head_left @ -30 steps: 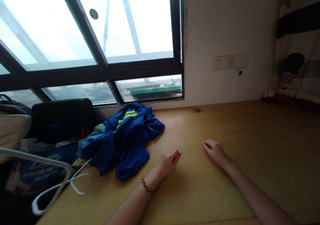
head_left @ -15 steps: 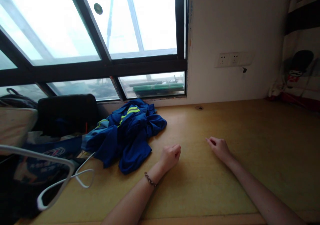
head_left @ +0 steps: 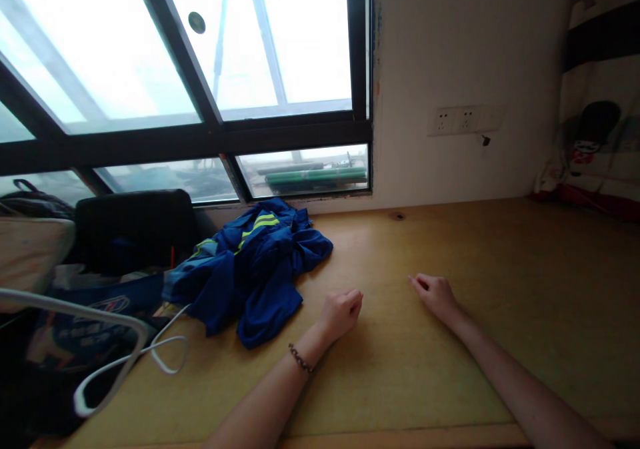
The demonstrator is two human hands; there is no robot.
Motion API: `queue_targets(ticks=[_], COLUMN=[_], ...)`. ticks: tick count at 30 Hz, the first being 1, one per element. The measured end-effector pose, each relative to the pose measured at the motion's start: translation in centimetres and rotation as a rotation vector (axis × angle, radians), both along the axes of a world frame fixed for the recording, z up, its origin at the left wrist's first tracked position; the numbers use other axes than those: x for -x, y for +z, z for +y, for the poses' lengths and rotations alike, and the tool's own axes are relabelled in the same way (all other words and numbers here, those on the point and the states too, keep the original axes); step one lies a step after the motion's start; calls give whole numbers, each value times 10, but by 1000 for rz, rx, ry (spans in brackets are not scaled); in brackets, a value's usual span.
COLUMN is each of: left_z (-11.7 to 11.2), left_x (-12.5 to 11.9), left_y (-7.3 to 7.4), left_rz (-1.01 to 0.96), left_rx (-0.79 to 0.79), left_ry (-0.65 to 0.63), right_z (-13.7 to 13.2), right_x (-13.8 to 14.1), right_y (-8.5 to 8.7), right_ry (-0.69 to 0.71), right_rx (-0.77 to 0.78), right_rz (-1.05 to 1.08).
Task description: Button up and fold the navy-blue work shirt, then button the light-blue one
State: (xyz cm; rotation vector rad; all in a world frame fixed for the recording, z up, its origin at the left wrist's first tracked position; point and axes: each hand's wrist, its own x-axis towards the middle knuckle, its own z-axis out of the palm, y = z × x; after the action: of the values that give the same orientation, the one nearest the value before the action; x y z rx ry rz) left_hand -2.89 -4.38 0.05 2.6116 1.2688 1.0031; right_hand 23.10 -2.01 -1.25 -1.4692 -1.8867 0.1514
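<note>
My left hand (head_left: 341, 314) rests on the wooden tabletop (head_left: 380, 382), curled into a loose fist with nothing seen in it. A dark beaded bracelet (head_left: 300, 358) circles that wrist. Just to its left lies a crumpled blue garment (head_left: 265, 276) with yellow-green and grey stripes, not touched by either hand. Farther right, my right hand (head_left: 437, 296) is also on the table, its fingers curled in and one fingertip poking out to the left. Nothing shows between those fingers.
A white cable (head_left: 170, 372) and a white curved bar (head_left: 100, 312) stand at the left, near a blue bag (head_left: 100, 302) and a black chair back (head_left: 135, 226). Behind are a dark-framed window (head_left: 290, 126), a wall socket (head_left: 465, 120) and a patterned curtain (head_left: 600, 102).
The view has shifted very slightly. Both hands and the blue garment stay practically where they were.
</note>
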Motion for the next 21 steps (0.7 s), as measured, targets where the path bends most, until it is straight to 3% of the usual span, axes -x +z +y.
queue_targets(ticks=[21], left_z=[-1], left_x=[-1], left_y=[1], left_rz=[34], left_rx=[15], left_ry=[8], right_z=[0], right_x=[0], right_y=[0], right_ry=[5], right_rx=[21], right_rz=[1])
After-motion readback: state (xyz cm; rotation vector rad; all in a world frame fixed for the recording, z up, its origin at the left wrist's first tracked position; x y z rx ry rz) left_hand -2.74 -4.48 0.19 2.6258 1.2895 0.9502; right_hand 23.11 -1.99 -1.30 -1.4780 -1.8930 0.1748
